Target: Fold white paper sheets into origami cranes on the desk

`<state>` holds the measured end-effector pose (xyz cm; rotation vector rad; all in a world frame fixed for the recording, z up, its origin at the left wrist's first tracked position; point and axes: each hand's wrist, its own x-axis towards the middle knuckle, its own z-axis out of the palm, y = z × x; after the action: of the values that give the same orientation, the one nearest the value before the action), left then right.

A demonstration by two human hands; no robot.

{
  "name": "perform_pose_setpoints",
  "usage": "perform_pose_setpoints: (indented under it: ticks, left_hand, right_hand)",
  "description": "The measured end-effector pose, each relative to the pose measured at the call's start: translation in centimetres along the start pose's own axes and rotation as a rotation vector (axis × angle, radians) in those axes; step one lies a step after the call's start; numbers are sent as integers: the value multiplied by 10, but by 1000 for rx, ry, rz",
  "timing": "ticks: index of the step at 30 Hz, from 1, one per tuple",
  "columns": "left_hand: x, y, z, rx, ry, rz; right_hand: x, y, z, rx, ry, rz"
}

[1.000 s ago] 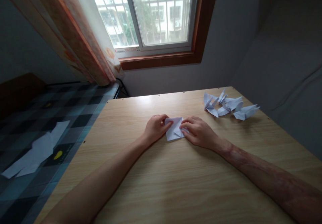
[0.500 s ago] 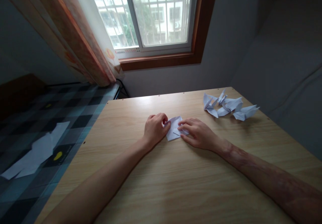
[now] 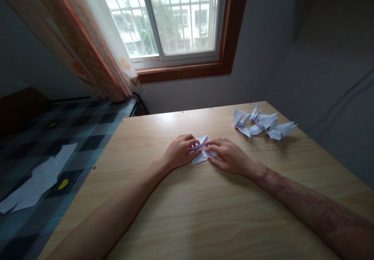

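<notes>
I note one head-worn camera, facing forward and down, near the tabletop (image 3: pixel 175 209), left hand (image 3: pixel 181 151) and right hand (image 3: pixel 229 155) mid-view, window (image 3: pixel 182 22) beyond.

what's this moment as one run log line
left hand: touching paper; right hand: touching paper; paper: partly folded, on table; folded paper pieces: beyond right hand

Folded paper (image 3: pixel 201 159) — partly covered by fingers (image 3: pixel 214 148); curtain (image 3: pixel 84 38) — cropped above

Matt white paper piece (image 3: pixel 200 160); smooth, faintly glossy wood-grain tabletop (image 3: pixel 187 213); patterned cloth curtain (image 3: pixel 96 50).
</notes>
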<state>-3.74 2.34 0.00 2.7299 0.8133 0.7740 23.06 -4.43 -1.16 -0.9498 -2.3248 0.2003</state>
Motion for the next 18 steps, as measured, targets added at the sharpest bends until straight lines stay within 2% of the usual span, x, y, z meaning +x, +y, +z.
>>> perform_pose_setpoints:
  ticks: [4, 6, 11, 15, 18]
  left_hand:
    - [-2, -8, -13, -240, -133, 45]
    - [-2, -12, -15, -292, -151, 39]
    - [-1, -13, -6, -207, -103, 16]
    - [0, -6, 0, -92, -67, -26]
    - [0, 3, 4, -108, -23, -109]
  right_hand:
    - [0, 0, -1, 0, -7, -1]
    - [1, -1, -1, 0, -16, -3]
    - [2, -3, -1, -9, -17, 7]
    - [2, -5, -2, -42, -10, 25]
    - [3, -5, -2, -65, 7, 49]
